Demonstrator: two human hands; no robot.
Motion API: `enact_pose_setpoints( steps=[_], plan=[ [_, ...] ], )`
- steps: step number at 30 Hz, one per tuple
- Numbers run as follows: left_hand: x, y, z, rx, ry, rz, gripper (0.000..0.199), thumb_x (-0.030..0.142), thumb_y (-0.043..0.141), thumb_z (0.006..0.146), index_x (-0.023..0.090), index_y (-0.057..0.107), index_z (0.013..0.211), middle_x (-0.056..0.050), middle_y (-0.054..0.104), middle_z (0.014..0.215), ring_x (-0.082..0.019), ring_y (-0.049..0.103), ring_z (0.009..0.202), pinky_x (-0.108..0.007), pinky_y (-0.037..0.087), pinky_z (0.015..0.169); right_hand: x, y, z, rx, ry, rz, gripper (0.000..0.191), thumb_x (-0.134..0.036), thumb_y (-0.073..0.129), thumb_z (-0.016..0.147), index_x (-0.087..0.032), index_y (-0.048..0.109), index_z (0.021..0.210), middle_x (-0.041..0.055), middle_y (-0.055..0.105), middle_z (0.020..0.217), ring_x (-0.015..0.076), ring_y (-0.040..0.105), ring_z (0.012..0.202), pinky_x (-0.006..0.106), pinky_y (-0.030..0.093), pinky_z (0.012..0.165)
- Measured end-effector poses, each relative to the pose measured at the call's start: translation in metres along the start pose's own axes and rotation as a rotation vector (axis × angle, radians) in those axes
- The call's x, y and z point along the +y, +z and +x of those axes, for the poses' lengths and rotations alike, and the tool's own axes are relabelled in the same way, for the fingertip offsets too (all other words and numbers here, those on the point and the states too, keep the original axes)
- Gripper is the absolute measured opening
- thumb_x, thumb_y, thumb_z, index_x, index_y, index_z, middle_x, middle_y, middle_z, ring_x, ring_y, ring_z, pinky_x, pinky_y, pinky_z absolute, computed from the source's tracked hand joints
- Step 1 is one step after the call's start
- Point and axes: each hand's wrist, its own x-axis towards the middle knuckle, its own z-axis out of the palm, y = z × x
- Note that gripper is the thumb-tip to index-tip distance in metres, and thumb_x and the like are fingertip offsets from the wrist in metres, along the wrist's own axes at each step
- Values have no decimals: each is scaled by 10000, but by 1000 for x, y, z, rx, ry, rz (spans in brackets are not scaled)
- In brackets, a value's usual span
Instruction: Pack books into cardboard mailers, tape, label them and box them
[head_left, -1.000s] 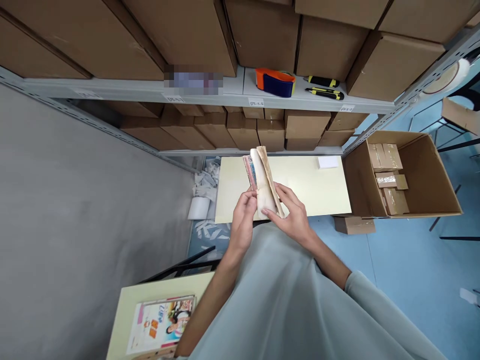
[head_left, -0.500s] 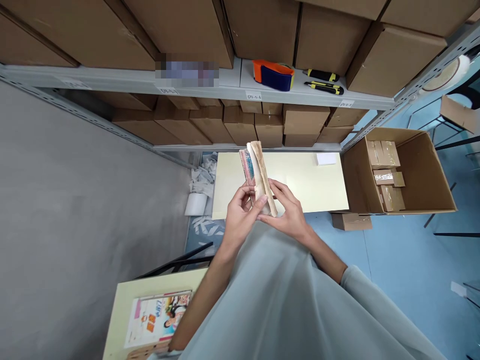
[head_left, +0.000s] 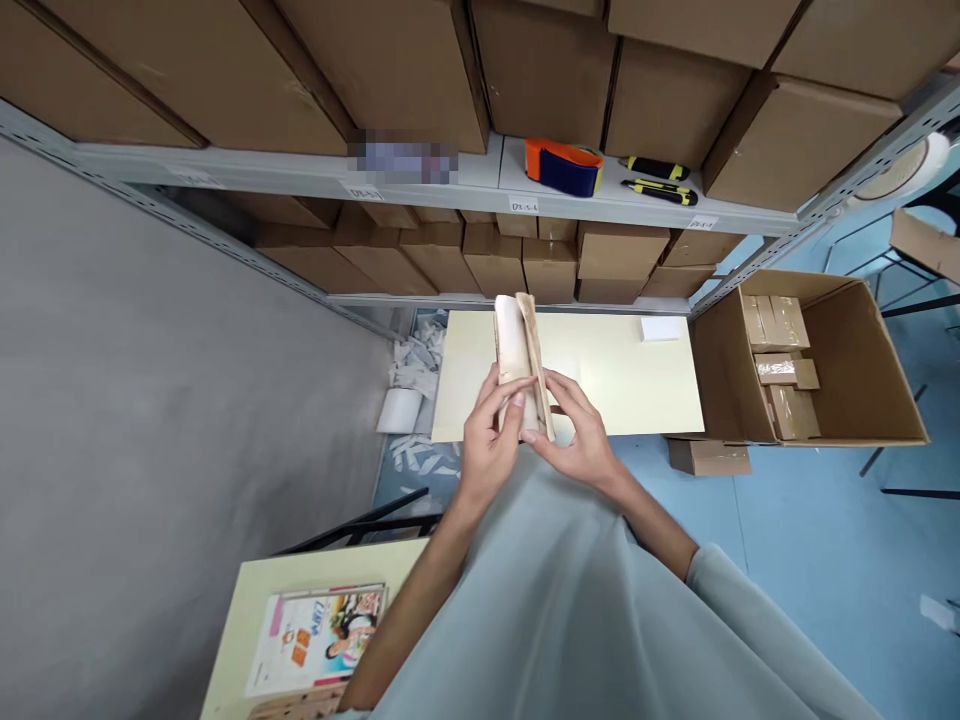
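Observation:
A small worn book [head_left: 513, 340] with yellowed pages stands partly open between my two hands, above the near edge of the pale table [head_left: 615, 375]. My left hand [head_left: 491, 435] grips its left part near the bottom, with fingers lying across the page. On the right side, my right hand [head_left: 576, 430] holds the browned page edge between thumb and fingers. The book's cover is hidden from this side.
Ahead is a grey shelf [head_left: 480, 172] with cardboard boxes, an orange-and-blue strap [head_left: 564, 168] and two cutters [head_left: 660, 180]. An open carton [head_left: 862, 360] holds small boxes at right. Magazines [head_left: 319, 640] lie on a table at lower left. Crumpled paper [head_left: 418, 355] sits by the wall.
The pink-and-blue cover seen at the book's left is now out of sight, and a blank page faces up. My left fingers have moved across the page. The view has shifted slightly.

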Motion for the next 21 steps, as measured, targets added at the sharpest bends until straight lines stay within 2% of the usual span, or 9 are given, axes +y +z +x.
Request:
enact_pose_setpoints(
  steps=[2, 4, 8, 11, 14, 18, 21],
  plan=[
    [1, -3, 1, -35, -19, -16, 406, 579, 674, 987, 209, 800, 1096, -110, 791, 1226, -301, 692, 1293, -444, 508, 1195, 2, 2, 0, -32, -29, 13, 878, -484, 758, 980, -372, 303, 1723, 112, 452, 1676, 306, 471, 1555, 442, 650, 1096],
    [1, -5, 2, -24, -67, -71, 380, 552, 753, 931, 200, 811, 1062, -104, 808, 1141, -297, 738, 1178, -434, 560, 1122, 3, 3, -1, -56, -38, 16, 932, -480, 787, 963, -401, 266, 1731, 99, 419, 1704, 316, 444, 1576, 461, 632, 1127],
    [-3, -11, 1, 49, -198, -196, 334, 509, 827, 861, 196, 843, 975, -121, 815, 1162, -318, 738, 1206, -440, 567, 1110, 7, 7, 0, -87, 5, 49, 1052, -550, 874, 873, -392, 283, 1728, 112, 409, 1708, 333, 443, 1576, 477, 615, 1152],
    [-11, -15, 2, 88, -280, -259, 309, 489, 885, 796, 197, 855, 891, -125, 820, 1143, -337, 723, 1244, -452, 561, 1114, 8, 10, 2, -71, 50, 142, 1004, -607, 874, 850, -361, 385, 1692, 127, 439, 1683, 333, 475, 1551, 462, 638, 1114],
    [-20, -17, 5, 76, -350, -333, 317, 456, 963, 693, 193, 849, 831, -111, 825, 1063, -331, 728, 1212, -431, 570, 1081, 6, 14, 3, -30, 109, 202, 925, -626, 864, 850, -339, 473, 1638, 134, 486, 1643, 330, 516, 1513, 461, 652, 1081],
    [-27, -18, 7, 103, -457, -487, 399, 442, 1038, 558, 183, 788, 730, -63, 804, 906, -248, 759, 933, -341, 613, 867, 2, 15, 1, 27, 185, 266, 817, -600, 845, 874, -328, 527, 1577, 130, 510, 1618, 321, 548, 1481, 449, 653, 1060],
    [-29, -23, 10, 142, -518, -631, 430, 494, 1014, 619, 184, 752, 760, -21, 763, 795, -176, 724, 773, -275, 596, 753, -1, 12, -2, 86, 244, 343, 749, -574, 811, 913, -315, 523, 1554, 133, 515, 1616, 318, 567, 1468, 444, 635, 1067]
  ],
)
